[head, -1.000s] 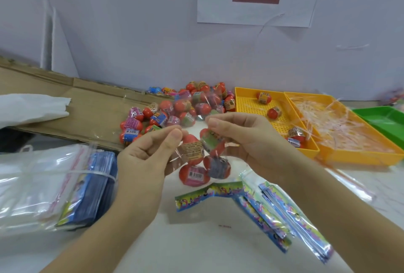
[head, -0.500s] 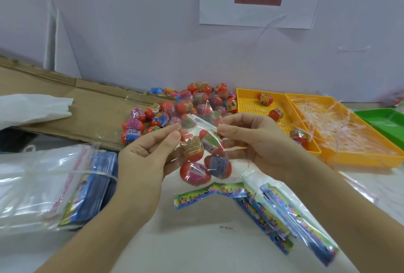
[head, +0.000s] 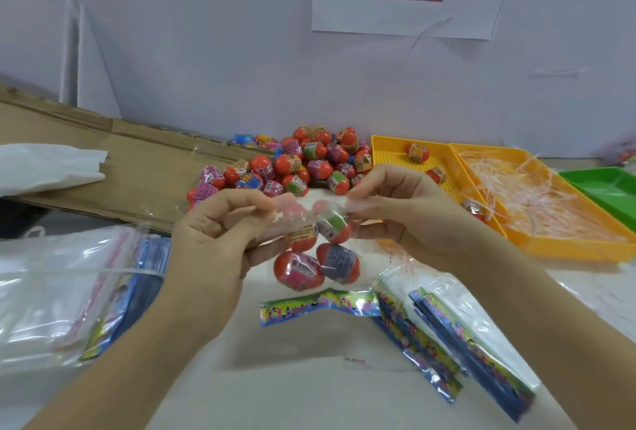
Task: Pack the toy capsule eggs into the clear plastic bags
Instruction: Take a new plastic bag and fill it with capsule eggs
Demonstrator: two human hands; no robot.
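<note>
1. with the left hand [head: 213, 233], pinches the left end of the clear plastic bag [head: 296, 213] at its mouth, thumb against curled fingers.
2. with the right hand [head: 409, 213], pinches the right end of the same mouth, thumb to forefinger, other fingers curled beneath.
3. holds the bag up between both hands, over the white table [head: 292, 378].
4. inside the bag, four toy capsule eggs [head: 299, 269]: two near the fingers, two at the bottom, touching one another.
5. behind the hands, a pile of loose capsule eggs [head: 303, 161] by the wall, beside flattened cardboard [head: 137, 168].
6. to the right, a yellow perforated tray [head: 389, 154] with a few eggs.
7. under the bag, printed header cards [head: 320, 304] on the table; far left, a stack of flat clear bags [head: 44, 292].
</note>
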